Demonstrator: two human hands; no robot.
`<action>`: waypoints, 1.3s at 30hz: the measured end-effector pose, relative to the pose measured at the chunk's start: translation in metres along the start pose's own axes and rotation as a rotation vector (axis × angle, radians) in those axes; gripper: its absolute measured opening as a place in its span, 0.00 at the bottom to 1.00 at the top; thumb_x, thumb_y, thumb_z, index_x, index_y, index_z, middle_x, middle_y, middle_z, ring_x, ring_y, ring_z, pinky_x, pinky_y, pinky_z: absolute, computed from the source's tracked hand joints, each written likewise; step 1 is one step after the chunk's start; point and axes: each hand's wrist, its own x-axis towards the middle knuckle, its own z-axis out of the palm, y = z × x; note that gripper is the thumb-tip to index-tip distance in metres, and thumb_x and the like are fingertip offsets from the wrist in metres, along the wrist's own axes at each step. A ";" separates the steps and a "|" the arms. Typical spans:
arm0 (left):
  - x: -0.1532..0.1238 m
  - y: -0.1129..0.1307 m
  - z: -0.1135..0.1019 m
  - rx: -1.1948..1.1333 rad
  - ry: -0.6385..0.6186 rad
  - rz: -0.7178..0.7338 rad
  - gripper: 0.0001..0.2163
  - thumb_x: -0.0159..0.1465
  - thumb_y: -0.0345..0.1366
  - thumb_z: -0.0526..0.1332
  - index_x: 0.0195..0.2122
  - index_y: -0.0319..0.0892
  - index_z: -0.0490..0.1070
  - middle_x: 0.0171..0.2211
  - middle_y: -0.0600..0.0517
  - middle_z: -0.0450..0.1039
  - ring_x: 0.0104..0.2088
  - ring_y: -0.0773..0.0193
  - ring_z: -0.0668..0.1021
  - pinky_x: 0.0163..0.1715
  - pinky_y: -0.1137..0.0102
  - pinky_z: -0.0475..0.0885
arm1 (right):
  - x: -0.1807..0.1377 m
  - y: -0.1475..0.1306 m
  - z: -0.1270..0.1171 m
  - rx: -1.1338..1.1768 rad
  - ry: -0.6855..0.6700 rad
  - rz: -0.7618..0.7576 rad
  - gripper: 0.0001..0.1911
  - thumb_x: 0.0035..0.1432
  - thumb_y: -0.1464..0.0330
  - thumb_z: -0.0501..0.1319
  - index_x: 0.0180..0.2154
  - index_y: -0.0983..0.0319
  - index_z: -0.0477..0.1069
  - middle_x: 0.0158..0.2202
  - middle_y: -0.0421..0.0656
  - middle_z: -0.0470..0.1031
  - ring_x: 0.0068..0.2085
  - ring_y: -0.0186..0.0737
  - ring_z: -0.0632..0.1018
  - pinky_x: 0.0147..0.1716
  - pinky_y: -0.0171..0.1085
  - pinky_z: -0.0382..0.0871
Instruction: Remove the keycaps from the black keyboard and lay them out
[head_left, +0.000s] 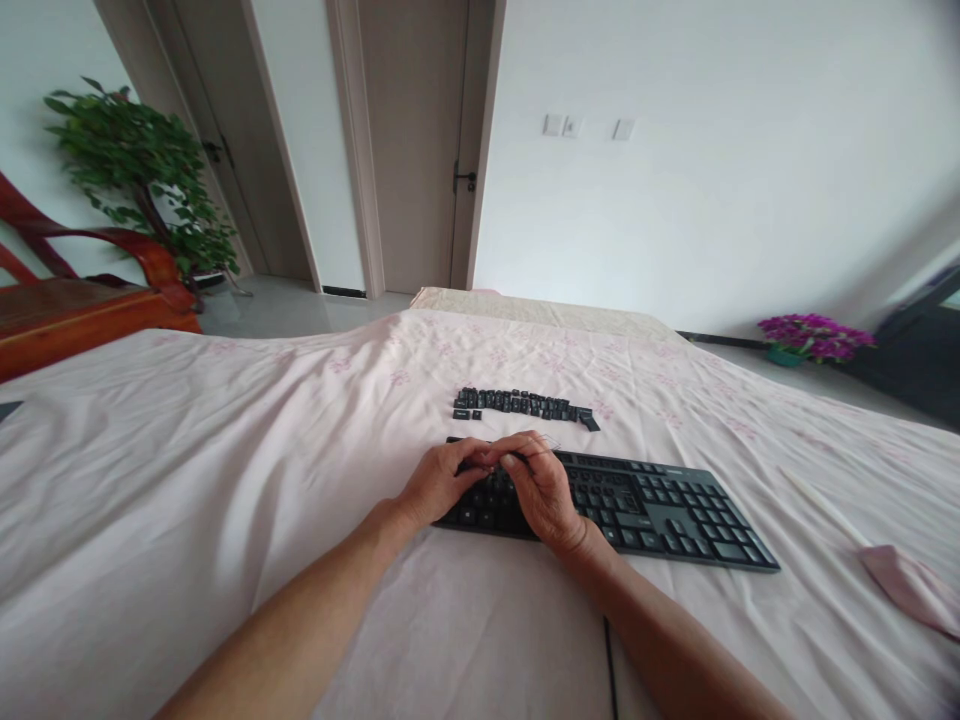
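Observation:
A black keyboard (660, 505) lies on a pale pink sheet (225, 470) in front of me. Both my hands rest over its left end, fingertips meeting near the top row. My left hand (439, 483) is curled, thumb and fingers pinched together over the keys. My right hand (541, 490) is also curled, its fingers pinching a thin wire tool (546, 441) that is hard to make out. Beyond the keyboard, several loose black keycaps (521, 404) lie in rows on the sheet. What the left fingers hold is hidden.
A thin black cable (610, 665) runs toward me between my forearms. A pink cloth (911, 590) and a white stick (821, 505) lie at the right. A wooden chair (82, 300), a green plant (142, 170) and purple flowers (814, 335) stand further off.

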 end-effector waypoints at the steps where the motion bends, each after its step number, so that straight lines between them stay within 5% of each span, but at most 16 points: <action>1: 0.000 0.000 0.001 -0.006 0.005 0.002 0.11 0.59 0.31 0.61 0.43 0.46 0.73 0.37 0.55 0.77 0.39 0.64 0.77 0.43 0.70 0.70 | 0.000 -0.001 -0.001 -0.011 0.009 -0.014 0.09 0.64 0.68 0.53 0.38 0.58 0.72 0.36 0.44 0.75 0.40 0.41 0.74 0.44 0.42 0.68; 8: 0.002 -0.004 -0.003 0.058 0.233 0.009 0.11 0.64 0.31 0.53 0.43 0.45 0.73 0.42 0.52 0.76 0.44 0.64 0.76 0.49 0.69 0.69 | 0.001 0.000 -0.007 -0.284 -0.030 -0.037 0.15 0.65 0.69 0.48 0.46 0.57 0.71 0.35 0.44 0.72 0.38 0.41 0.72 0.40 0.40 0.66; 16: 0.002 -0.009 -0.005 0.251 0.272 0.044 0.11 0.62 0.27 0.54 0.37 0.45 0.75 0.39 0.51 0.75 0.43 0.62 0.74 0.49 0.66 0.68 | 0.004 -0.001 -0.005 -0.719 -0.298 0.202 0.08 0.56 0.59 0.62 0.32 0.56 0.75 0.34 0.43 0.75 0.39 0.42 0.74 0.34 0.36 0.62; 27: 0.006 -0.017 -0.008 0.172 0.377 -0.039 0.12 0.59 0.25 0.53 0.33 0.44 0.74 0.37 0.52 0.75 0.41 0.63 0.75 0.47 0.67 0.70 | 0.008 -0.009 -0.002 -0.689 -0.332 0.210 0.02 0.54 0.65 0.63 0.33 0.54 0.73 0.34 0.37 0.77 0.37 0.40 0.76 0.33 0.35 0.61; 39: 0.008 -0.023 -0.010 0.091 0.406 -0.114 0.13 0.59 0.25 0.53 0.35 0.45 0.76 0.37 0.53 0.76 0.41 0.64 0.77 0.46 0.67 0.70 | 0.079 0.062 0.003 -0.801 -0.299 0.486 0.08 0.56 0.63 0.59 0.35 0.54 0.77 0.36 0.40 0.79 0.40 0.43 0.77 0.34 0.35 0.62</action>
